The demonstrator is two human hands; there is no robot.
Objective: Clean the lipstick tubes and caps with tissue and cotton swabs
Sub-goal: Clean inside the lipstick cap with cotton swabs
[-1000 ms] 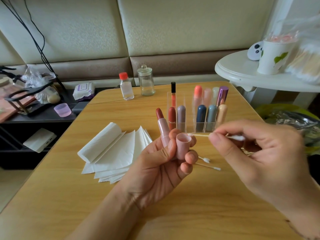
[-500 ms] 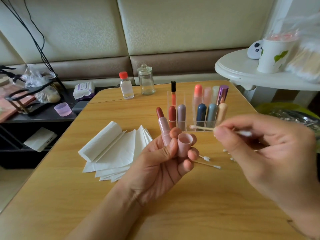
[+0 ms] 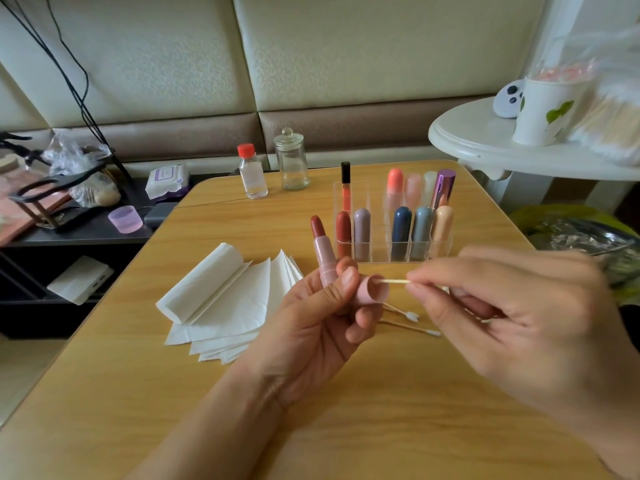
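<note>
Over the wooden table [image 3: 121, 393] I've got my right hand [image 3: 512, 317] grip pinching the cotton swab [image 3: 394, 281], its stick pointing left, tip already inside the pink cap [image 3: 372, 289] that my left hand [image 3: 311, 327] grip clamps beside the lipstick tube [image 3: 323, 252].

Left hand [image 3: 311, 317] curled in grip, right hand [image 3: 512, 317] pinching

A single head-worn wide-angle view looks forward and down from close above the worktop [image 3: 311, 427], facing a padded sofa back [image 3: 346, 64] beyond its far edge.
</note>
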